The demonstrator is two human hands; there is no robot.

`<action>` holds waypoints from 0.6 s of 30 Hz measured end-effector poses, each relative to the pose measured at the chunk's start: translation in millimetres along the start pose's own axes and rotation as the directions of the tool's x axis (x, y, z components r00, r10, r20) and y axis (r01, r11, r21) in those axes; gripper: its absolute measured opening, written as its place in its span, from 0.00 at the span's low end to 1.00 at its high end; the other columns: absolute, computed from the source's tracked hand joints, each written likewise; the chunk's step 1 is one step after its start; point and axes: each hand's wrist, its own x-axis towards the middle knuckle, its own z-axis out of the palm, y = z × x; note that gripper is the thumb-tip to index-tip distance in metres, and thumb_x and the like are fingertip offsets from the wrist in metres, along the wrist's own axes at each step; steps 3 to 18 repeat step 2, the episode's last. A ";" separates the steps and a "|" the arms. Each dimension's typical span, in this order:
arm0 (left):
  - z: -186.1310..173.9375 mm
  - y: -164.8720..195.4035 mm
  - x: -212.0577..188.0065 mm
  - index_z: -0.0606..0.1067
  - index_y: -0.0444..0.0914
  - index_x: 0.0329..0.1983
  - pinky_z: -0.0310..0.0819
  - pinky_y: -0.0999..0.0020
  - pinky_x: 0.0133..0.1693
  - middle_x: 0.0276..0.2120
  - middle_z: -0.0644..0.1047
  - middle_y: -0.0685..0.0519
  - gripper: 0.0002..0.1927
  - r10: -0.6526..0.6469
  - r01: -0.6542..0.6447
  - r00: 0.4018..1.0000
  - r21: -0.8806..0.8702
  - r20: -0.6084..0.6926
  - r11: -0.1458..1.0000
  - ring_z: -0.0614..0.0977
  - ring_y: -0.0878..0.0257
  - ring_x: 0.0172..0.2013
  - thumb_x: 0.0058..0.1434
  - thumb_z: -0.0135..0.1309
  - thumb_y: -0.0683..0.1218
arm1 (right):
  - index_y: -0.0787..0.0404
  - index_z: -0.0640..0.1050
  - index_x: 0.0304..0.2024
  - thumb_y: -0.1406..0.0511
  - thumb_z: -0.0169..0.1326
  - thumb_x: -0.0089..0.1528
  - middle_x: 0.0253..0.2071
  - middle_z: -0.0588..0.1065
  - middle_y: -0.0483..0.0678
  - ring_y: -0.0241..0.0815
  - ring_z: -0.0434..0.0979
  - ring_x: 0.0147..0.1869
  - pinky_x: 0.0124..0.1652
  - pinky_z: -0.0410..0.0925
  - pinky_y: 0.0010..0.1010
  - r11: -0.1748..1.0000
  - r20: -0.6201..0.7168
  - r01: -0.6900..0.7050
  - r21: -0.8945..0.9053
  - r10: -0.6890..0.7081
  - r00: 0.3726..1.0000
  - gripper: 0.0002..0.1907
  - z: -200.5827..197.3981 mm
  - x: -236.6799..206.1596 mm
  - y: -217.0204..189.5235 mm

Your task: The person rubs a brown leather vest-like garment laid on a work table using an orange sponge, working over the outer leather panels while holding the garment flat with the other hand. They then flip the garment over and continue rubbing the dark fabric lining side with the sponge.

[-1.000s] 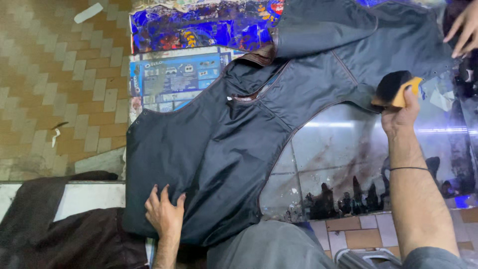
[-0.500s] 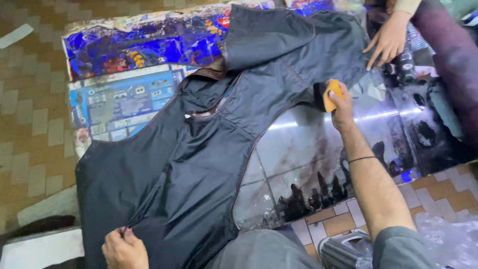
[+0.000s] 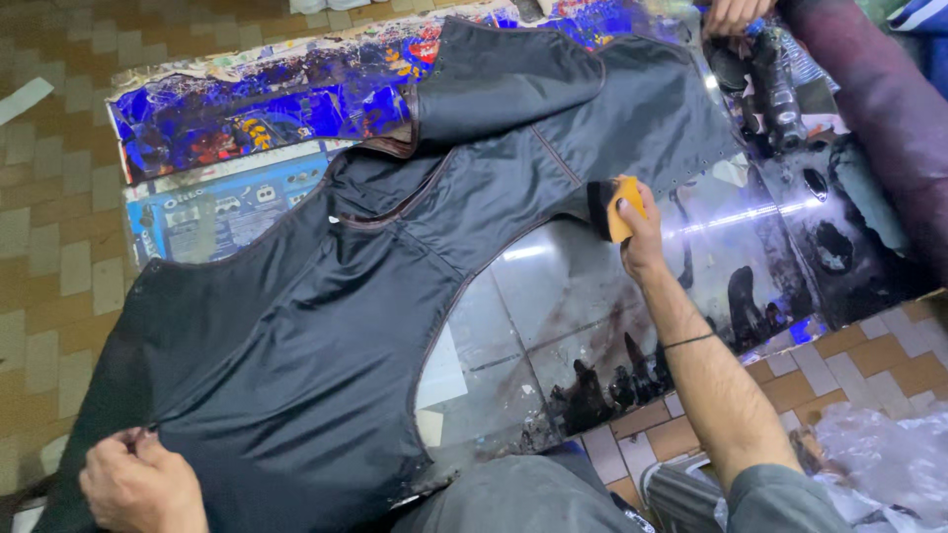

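A large dark navy jacket piece [image 3: 326,326] lies spread flat over glossy printed sheets on the floor. My left hand [image 3: 138,486] pinches its near edge at the lower left. My right hand [image 3: 640,235] grips a yellow-backed black sponge [image 3: 614,207] and presses it against the fabric's curved armhole edge. Another person's hand [image 3: 736,14] holds the far corner of the jacket at the top right.
A shiny stained sheet [image 3: 632,316] lies bare under the armhole curve. Colourful printed posters [image 3: 257,118] stick out beyond the jacket on the left. A maroon leather roll [image 3: 889,109] lies at the right. Brown tiled floor [image 3: 49,257] surrounds everything; crumpled clear plastic [image 3: 889,464] sits at lower right.
The view has shifted, so the jacket sits more centrally. My right hand with the sponge stays at the armhole edge. My left hand has moved left along the near hem.
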 end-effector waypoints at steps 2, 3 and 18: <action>2.1 -5.3 27.5 0.73 0.38 0.38 0.69 0.51 0.48 0.40 0.74 0.48 0.03 0.008 -0.009 1.000 -0.011 -0.015 1.000 0.75 0.48 0.47 0.67 0.54 0.42 | 0.62 0.70 0.66 0.61 0.56 0.63 0.61 0.73 0.49 0.42 0.73 0.65 0.65 0.65 0.31 0.998 -0.028 0.055 -0.005 -0.055 0.998 0.29 7.7 -20.7 12.0; 2.1 -5.3 27.5 0.73 0.38 0.38 0.69 0.51 0.48 0.40 0.74 0.48 0.03 0.008 -0.009 1.000 -0.011 -0.015 1.000 0.75 0.48 0.47 0.67 0.54 0.42 | 0.62 0.70 0.66 0.61 0.56 0.63 0.61 0.73 0.49 0.42 0.73 0.65 0.65 0.65 0.31 0.998 -0.028 0.055 -0.005 -0.055 0.998 0.29 7.7 -20.7 12.0; 2.1 -5.3 27.5 0.73 0.38 0.38 0.69 0.51 0.48 0.40 0.74 0.48 0.03 0.008 -0.009 1.000 -0.011 -0.015 1.000 0.75 0.48 0.47 0.67 0.54 0.42 | 0.62 0.70 0.66 0.61 0.56 0.63 0.61 0.73 0.49 0.42 0.73 0.65 0.65 0.65 0.31 0.998 -0.028 0.055 -0.005 -0.055 0.998 0.29 7.7 -20.7 12.0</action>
